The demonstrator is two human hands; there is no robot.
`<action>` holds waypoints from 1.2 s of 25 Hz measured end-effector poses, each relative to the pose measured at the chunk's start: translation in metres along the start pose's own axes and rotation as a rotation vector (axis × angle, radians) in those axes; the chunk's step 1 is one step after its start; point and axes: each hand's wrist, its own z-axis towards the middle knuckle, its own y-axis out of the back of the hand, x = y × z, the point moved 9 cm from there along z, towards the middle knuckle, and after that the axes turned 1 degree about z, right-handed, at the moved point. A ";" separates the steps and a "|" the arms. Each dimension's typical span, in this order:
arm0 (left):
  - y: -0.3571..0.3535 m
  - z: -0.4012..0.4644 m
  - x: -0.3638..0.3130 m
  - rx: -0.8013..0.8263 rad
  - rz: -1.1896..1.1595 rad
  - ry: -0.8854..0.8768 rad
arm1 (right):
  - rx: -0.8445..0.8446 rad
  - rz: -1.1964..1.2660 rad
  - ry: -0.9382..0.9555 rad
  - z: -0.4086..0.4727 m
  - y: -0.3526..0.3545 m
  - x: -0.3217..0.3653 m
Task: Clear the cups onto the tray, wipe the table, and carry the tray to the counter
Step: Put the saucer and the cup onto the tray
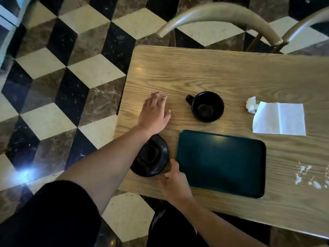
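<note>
A dark teal tray (220, 163) lies empty on the wooden table (231, 73) near its front edge. Behind it stands a black cup (207, 106), upright, its handle pointing back left. To the left of the tray sits a black saucer (151, 155) with a dark round shape in its middle, partly under my left forearm. My left hand (154, 111) rests flat on the table left of the cup, fingers spread, holding nothing. At the tray's front left corner, my right hand (175, 179) grips its edge, thumb between tray and saucer.
A flat white napkin (279, 119) and a crumpled tissue (252, 105) lie at the right. White crumbs (309, 175) are scattered right of the tray. Two curved-back chairs (219, 15) stand behind the table. The table's left edge borders a patterned tile floor (71, 77).
</note>
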 end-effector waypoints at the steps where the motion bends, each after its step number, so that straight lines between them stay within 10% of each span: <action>1: -0.009 0.011 -0.003 0.001 0.070 -0.036 | -0.032 0.024 0.009 0.007 0.001 -0.002; 30: -0.019 0.048 -0.001 -0.211 0.065 -0.275 | -0.331 0.232 -0.031 -0.023 0.098 -0.021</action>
